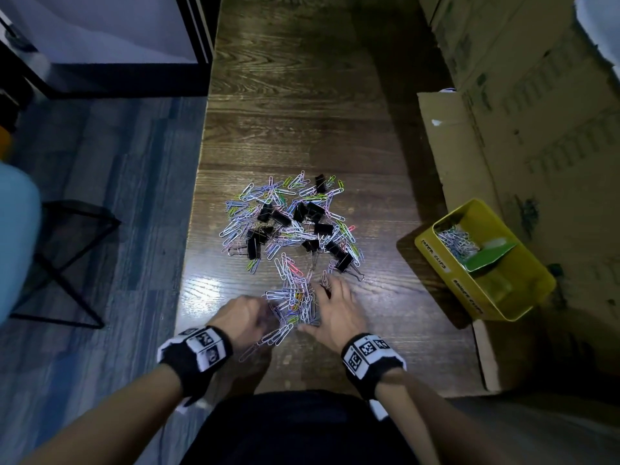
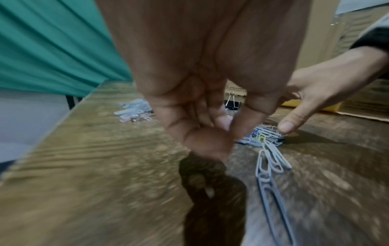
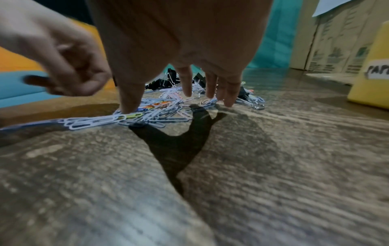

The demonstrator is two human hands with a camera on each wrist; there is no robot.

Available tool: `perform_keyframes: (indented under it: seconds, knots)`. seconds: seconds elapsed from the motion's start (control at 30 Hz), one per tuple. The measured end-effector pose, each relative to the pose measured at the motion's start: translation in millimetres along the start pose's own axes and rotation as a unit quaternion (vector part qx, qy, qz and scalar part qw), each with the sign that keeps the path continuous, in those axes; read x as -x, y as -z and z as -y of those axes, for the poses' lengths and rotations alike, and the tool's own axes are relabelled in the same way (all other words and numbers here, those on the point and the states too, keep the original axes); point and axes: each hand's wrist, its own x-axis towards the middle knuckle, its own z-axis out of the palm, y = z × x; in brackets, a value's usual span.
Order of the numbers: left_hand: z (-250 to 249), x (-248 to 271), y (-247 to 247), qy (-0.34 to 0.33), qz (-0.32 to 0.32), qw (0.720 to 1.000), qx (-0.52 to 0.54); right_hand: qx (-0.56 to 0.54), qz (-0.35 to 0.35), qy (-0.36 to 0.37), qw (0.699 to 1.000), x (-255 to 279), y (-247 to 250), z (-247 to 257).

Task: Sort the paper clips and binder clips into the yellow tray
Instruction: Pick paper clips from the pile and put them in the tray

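Note:
A heap of coloured paper clips (image 1: 285, 219) mixed with black binder clips (image 1: 315, 209) lies mid-table. A smaller bunch of paper clips (image 1: 295, 297) sits nearer me between my hands. My right hand (image 1: 317, 305) has its fingers spread straight, tips resting on that bunch (image 3: 160, 109). My left hand (image 1: 265, 313) is at the bunch's left edge, fingers curled against the thumb (image 2: 223, 131); no clip shows between them. The yellow tray (image 1: 446, 273) stands at the right, with paper clips (image 1: 458, 241) in its far compartment. Its near compartment looks empty.
Cardboard boxes (image 1: 536, 112) line the table's right side, and a flat cardboard sheet (image 1: 446, 139) lies under the tray. A green card (image 1: 486, 258) divides the tray. The table's left edge (image 1: 191, 229) drops to the floor, where a black metal frame (image 1: 67, 256) stands.

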Motion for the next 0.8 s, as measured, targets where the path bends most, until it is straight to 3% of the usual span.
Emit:
perform_keyframes:
  seconds: [0.13, 0.2, 0.33, 0.43, 0.6, 0.7, 0.8]
  knots:
    - [16.3, 34.4, -12.8, 0.061, 0.126, 0.982, -0.126, -0.002, 0.011, 0.045, 0.999, 9.8, -3.6, -0.7]
    - [16.0, 41.2, -28.9, 0.063, 0.138, 0.981, -0.122, -0.006, 0.011, 0.069, 0.998, 13.5, -7.1, 2.9]
    - [-10.9, 17.0, -33.4, 0.014, 0.083, 0.994, -0.07, -0.03, 0.002, 0.06, 0.998, 11.7, -7.0, 10.5]
    - [-24.3, -15.5, -28.9, -0.022, 0.014, 0.999, -0.041, -0.024, -0.016, 0.01, 1.0, 5.6, -3.1, 13.5]
    - [-13.8, -39.4, -16.1, -0.037, -0.093, 0.994, -0.051, -0.005, 0.017, -0.029, 0.999, -1.2, -5.7, 24.9]
    - [-3.7, -42.0, -17.1, -0.038, -0.052, 0.992, -0.107, 0.032, 0.013, -0.021, 0.999, -3.2, -9.6, 29.8]
    - [0.0, -46.1, -30.1, -0.051, -0.024, 0.984, -0.168, -0.023, -0.01, -0.01, 1.0, -6.6, -10.9, 24.8]
